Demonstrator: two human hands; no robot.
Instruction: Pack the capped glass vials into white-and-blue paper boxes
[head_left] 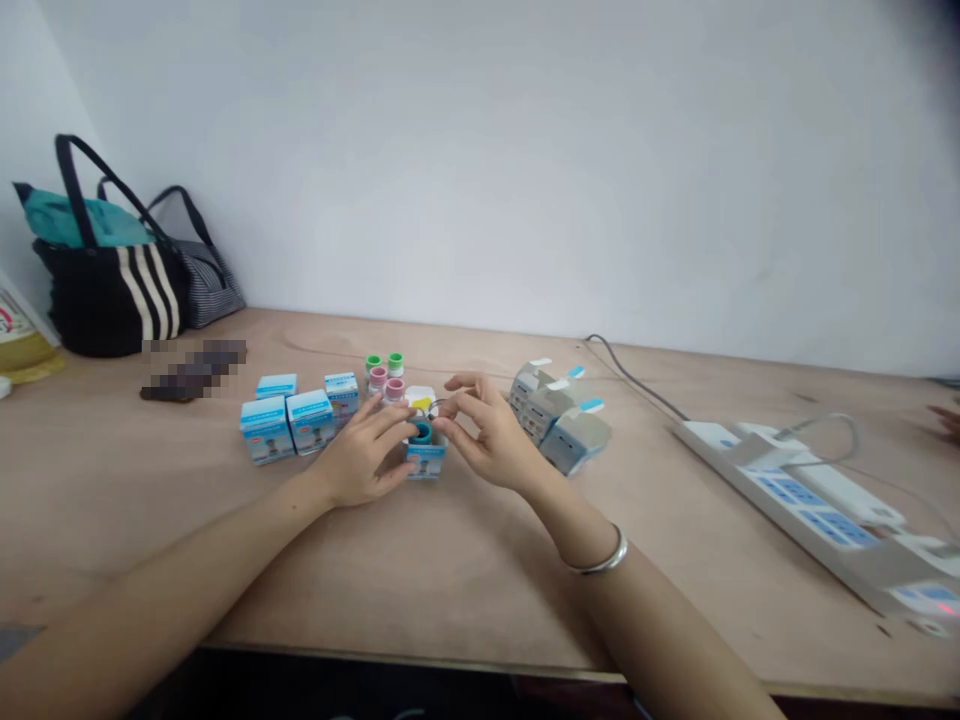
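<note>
A small blue-and-white carton (426,465) stands open on the table, its flap raised behind, with a blue ring-shaped top (421,433) showing inside. My left hand (360,450) is at the carton's left side, its thumb low near the side and its fingertips at the blue top. My right hand (484,430) is on the other side, thumb and forefinger pinched by a thin dark loop (436,404) above the carton. Behind my left hand are two pink-topped bottles (378,378) and two green-topped bottles (395,362), partly hidden.
Several closed cartons (268,430) stand left of my hands. Three open cartons (574,440) lie tilted to the right. Farther right is a power strip (795,500) with a cable. Bags (112,290) and a blurred dark object (195,372) are at the left; another hand (946,422) shows far right.
</note>
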